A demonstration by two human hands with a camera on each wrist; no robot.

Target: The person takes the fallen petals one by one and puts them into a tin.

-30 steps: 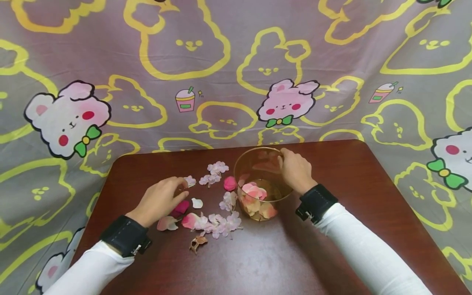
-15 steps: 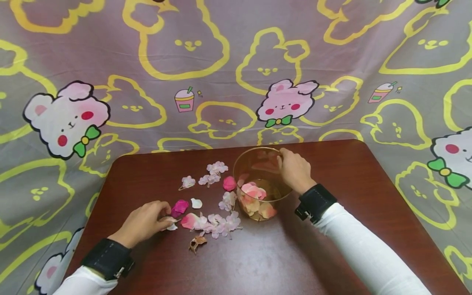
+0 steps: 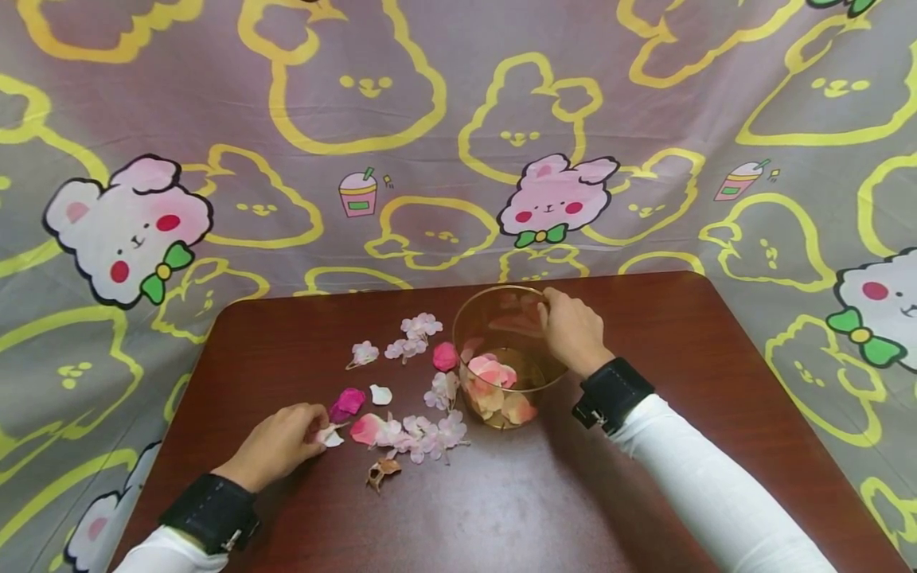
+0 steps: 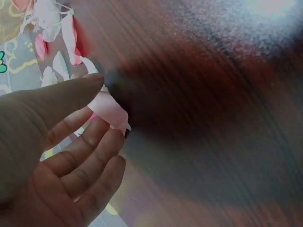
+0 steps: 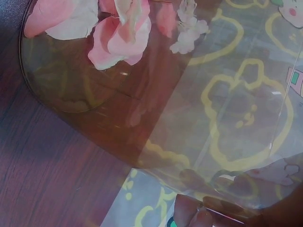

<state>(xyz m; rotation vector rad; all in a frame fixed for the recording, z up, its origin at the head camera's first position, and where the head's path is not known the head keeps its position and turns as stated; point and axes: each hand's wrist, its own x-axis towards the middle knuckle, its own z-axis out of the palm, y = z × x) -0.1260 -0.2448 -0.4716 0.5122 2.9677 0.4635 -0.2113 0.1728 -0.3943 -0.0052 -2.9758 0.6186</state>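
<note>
As the head camera looked down on a dark red-brown table [image 3: 501, 509], the left hand [image 3: 275, 446] rested near the table's left edge, its fingertips pinching a pale pink petal [image 3: 331, 435] that lay on the wood. Just beyond it sat a magenta petal [image 3: 349, 401] and a small white petal [image 3: 381, 394]; a cluster of pale blossoms [image 3: 423, 434] lay beside them toward the table's middle, with a dried brown petal [image 3: 383, 471] nearer the front edge. More blossoms [image 3: 421, 326] were scattered toward the back edge. The right hand [image 3: 573, 330] gripped the far rim of a clear glass bowl [image 3: 494, 390], which stood near the table's centre and held pink and cream petals. Both arms wore white sleeves and black wrist straps. A cartoon-rabbit cloth [image 3: 458, 127] hung behind the table.

In the left wrist view, the thumb and curled fingers [image 4: 85, 146] closed on the pale pink petal [image 4: 111, 109], pressed against the wood; other petals showed blurred at the upper left corner.

In the right wrist view, the glass bowl [image 5: 142, 123] filled the picture, seen through its wall, with pink petals [image 5: 118, 38] at the bottom. Fingertips [image 5: 194, 215] clamped the rim at the lower right.
</note>
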